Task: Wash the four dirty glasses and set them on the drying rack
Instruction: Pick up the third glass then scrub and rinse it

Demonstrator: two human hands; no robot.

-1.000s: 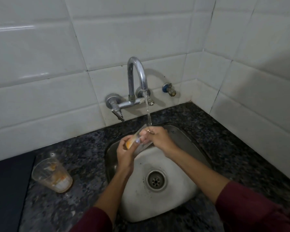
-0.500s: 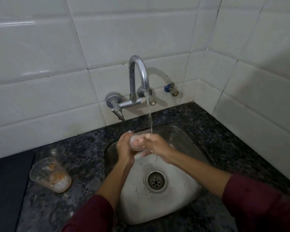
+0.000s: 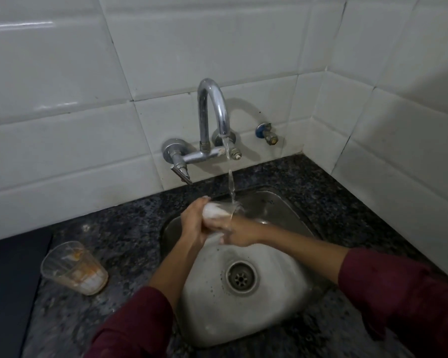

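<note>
My left hand (image 3: pixel 192 226) and right hand (image 3: pixel 233 229) both grip a glass (image 3: pixel 215 211) under the tap stream (image 3: pixel 230 182) | dirty glass (image 3: pixel 74 268) stands on the counter (image 3: pixel 124 236).

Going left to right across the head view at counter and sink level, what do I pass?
Dark mat → dirty glass on the counter → left hand → held glass under the tap's stream → right hand → sink's right rim → tiled side wall.
</note>
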